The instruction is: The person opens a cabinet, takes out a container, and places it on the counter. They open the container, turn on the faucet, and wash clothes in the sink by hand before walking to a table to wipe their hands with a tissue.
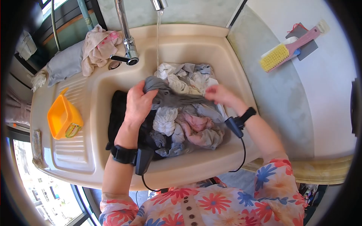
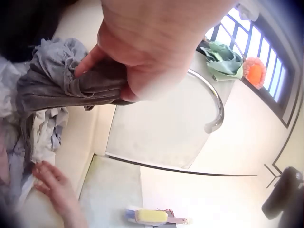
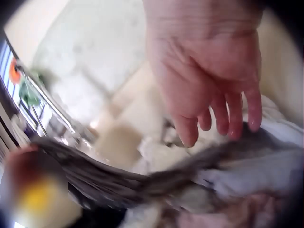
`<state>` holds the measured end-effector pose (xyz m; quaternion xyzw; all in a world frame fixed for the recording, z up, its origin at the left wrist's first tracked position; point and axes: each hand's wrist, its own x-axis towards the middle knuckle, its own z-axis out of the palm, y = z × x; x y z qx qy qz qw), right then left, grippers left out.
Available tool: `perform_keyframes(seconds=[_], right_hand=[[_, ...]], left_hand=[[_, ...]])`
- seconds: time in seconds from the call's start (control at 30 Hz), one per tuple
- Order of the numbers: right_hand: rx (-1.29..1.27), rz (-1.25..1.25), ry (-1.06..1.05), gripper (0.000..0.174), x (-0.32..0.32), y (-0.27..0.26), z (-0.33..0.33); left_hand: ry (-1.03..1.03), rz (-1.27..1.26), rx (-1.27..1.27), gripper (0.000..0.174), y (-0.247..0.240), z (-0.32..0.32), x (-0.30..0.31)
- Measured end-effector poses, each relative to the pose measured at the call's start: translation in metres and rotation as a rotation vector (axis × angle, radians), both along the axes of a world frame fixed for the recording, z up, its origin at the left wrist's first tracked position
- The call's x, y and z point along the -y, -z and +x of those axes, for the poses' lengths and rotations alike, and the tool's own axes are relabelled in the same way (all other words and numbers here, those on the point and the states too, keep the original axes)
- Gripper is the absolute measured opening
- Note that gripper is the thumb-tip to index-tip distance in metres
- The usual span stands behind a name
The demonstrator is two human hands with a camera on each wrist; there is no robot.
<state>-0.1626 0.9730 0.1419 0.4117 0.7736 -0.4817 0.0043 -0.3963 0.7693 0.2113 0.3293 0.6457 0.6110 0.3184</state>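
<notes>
My left hand (image 1: 138, 102) grips one end of a wet dark grey garment (image 1: 171, 97), raised over the left part of the basin. The garment stretches across to the right, over the washing. My right hand (image 3: 209, 71) hangs just above its far end, fingers loosely bent and nothing between them. Beneath lie more wet clothes: a white bunched piece (image 1: 165, 119), a pink piece (image 1: 198, 123), pale blue-grey ones and cream-white ones (image 1: 181, 81) at the back. A black garment (image 1: 117, 113) lies along the basin's left side, partly hidden by my left forearm.
Water runs from the spout (image 1: 160, 4) into the sink (image 1: 233, 71); a chrome faucet (image 1: 130, 49) stands behind. A yellow-orange container (image 1: 64, 116) sits on the ribbed drainboard, with cloths (image 1: 98, 49) at its back. A pink-handled brush (image 1: 277, 56) hangs on the right wall.
</notes>
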Motion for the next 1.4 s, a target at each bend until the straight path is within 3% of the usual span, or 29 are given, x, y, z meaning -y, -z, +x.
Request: perform_keyframes(seconds=[0.03, 0.1, 0.2, 0.3, 0.47, 0.5, 0.67, 0.73, 0.77, 0.83, 0.87, 0.93, 0.97, 1.0, 1.03, 1.1, 1.13, 1.17, 1.2, 1.23, 1.27, 1.33, 1.4], right_hand=[[0.165, 0.271, -0.146, 0.041, 0.001, 0.029, 0.006], [0.304, 0.483, -0.271, 0.042, 0.031, 0.040, 0.007], [0.429, 0.440, -0.371, 0.034, 0.035, 0.055, -0.002], [0.394, 0.458, -0.331, 0.029, 0.026, 0.027, 0.002], [0.312, 0.599, -0.351, 0.021, 0.036, -0.037, -0.005], [0.257, 0.603, -0.326, 0.020, 0.038, -0.048, -0.007], [0.139, 0.697, -0.236, 0.018, 0.035, -0.081, -0.006], [0.056, 0.731, -0.222, 0.017, 0.031, -0.092, -0.005], [0.003, 0.672, -0.168, 0.018, 0.033, -0.106, -0.005], [-0.045, 0.611, -0.114, 0.020, 0.032, -0.124, -0.004], [-0.188, 0.512, -0.073, 0.022, 0.029, -0.129, -0.004], [-0.328, 0.414, -0.030, 0.025, 0.031, -0.147, -0.005], [-0.381, 0.233, 0.070, 0.025, 0.037, -0.161, -0.008], [-0.432, 0.050, 0.170, 0.025, 0.041, -0.167, -0.009], [-0.432, 0.051, 0.171, 0.025, 0.041, -0.166, -0.009], [-0.581, -0.069, 0.203, 0.025, 0.041, -0.161, -0.009], [-0.581, -0.073, 0.204, 0.025, 0.041, -0.157, -0.013], [-0.657, -0.117, 0.219, 0.026, 0.041, -0.150, -0.018], [-0.728, -0.159, 0.238, 0.026, 0.038, -0.143, -0.020], [-0.721, -0.158, 0.249, 0.026, 0.032, -0.134, -0.018], [-0.706, -0.204, 0.283, 0.027, 0.022, -0.123, -0.018], [-0.697, -0.243, 0.317, 0.029, -0.002, -0.098, -0.014], [-0.061, 0.077, 0.330, 0.036, -0.025, -0.065, 0.000]], left_hand=[[-0.043, -0.071, -0.243, 0.022, -0.001, -0.007, 0.008], [-0.128, -0.032, -0.343, 0.021, 0.003, -0.022, 0.019], [-0.260, -0.054, -0.464, 0.020, -0.003, -0.041, 0.036], [-0.308, -0.109, -0.570, 0.022, -0.003, -0.055, 0.046], [-0.028, -0.551, -1.027, 0.041, 0.037, -0.063, 0.053], [-0.004, -0.625, -0.979, 0.047, 0.031, -0.059, 0.051], [0.108, -0.374, -0.982, 0.041, 0.031, -0.032, 0.031], [0.247, -0.348, -0.924, 0.035, 0.032, -0.019, 0.021], [0.246, -0.348, -0.920, 0.035, 0.034, -0.013, 0.016], [0.468, -0.407, -0.766, 0.040, 0.038, 0.000, 0.003], [0.469, -0.405, -0.764, 0.040, 0.040, 0.007, -0.004], [0.575, -0.403, -0.508, 0.043, 0.047, 0.020, -0.018], [0.576, -0.401, -0.508, 0.043, 0.055, 0.025, -0.024], [0.555, -0.398, -0.244, 0.043, 0.067, 0.029, -0.030], [0.526, -0.391, 0.019, 0.043, 0.081, 0.034, -0.036], [0.427, -0.242, -0.058, 0.043, 0.128, 0.050, -0.050], [0.328, -0.095, -0.135, 0.044, 0.133, 0.056, -0.053], [0.332, -0.100, -0.132, 0.044, 0.138, 0.060, -0.057], [0.326, -0.095, 0.072, 0.042, 0.131, 0.064, -0.062], [0.319, -0.090, 0.277, 0.040, 0.124, 0.068, -0.064], [0.327, -0.090, 0.283, 0.040, 0.117, 0.068, -0.063], [0.296, -0.146, 0.545, 0.030, 0.101, 0.055, -0.057], [0.203, -0.073, 0.614, 0.027, 0.080, 0.037, -0.049]])
